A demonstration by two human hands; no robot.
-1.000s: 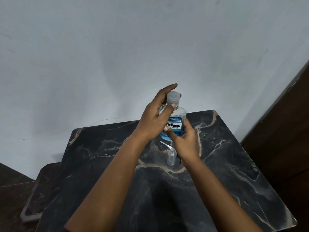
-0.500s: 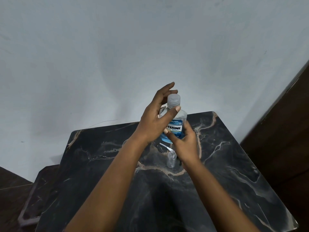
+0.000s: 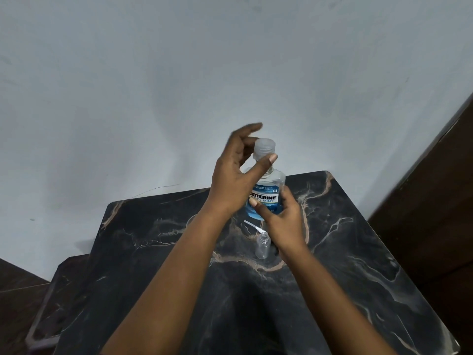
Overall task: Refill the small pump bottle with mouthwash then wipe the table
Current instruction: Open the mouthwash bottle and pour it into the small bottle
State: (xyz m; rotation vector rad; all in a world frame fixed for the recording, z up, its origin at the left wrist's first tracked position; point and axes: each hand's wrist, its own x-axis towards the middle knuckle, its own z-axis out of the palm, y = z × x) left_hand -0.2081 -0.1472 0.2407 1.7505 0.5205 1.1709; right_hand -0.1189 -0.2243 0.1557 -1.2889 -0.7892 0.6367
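A clear mouthwash bottle [image 3: 266,196] with a blue label stands near the far edge of the black marble table [image 3: 358,252]. Its frosted cap [image 3: 265,148] is on. My right hand [image 3: 284,221] grips the bottle's lower body from the right. My left hand [image 3: 238,172] is up at the cap, fingers spread loosely behind it and the thumb tip against the neck just under it. The small clear pump bottle [image 3: 262,248] stands open in front, beside my right wrist. Its white pump head with tube [image 3: 253,226] lies on the table behind it.
A pale wall rises right behind the table. A dark wooden panel [image 3: 435,201] stands to the right. A lower dark surface [image 3: 51,303] sits at the left. Something faint, round and clear [image 3: 190,221] lies left of my left forearm.
My left hand had fingers on the cap a second ago, then opened off it, and now curls around behind the cap again. The right hand and both bottles stay put.
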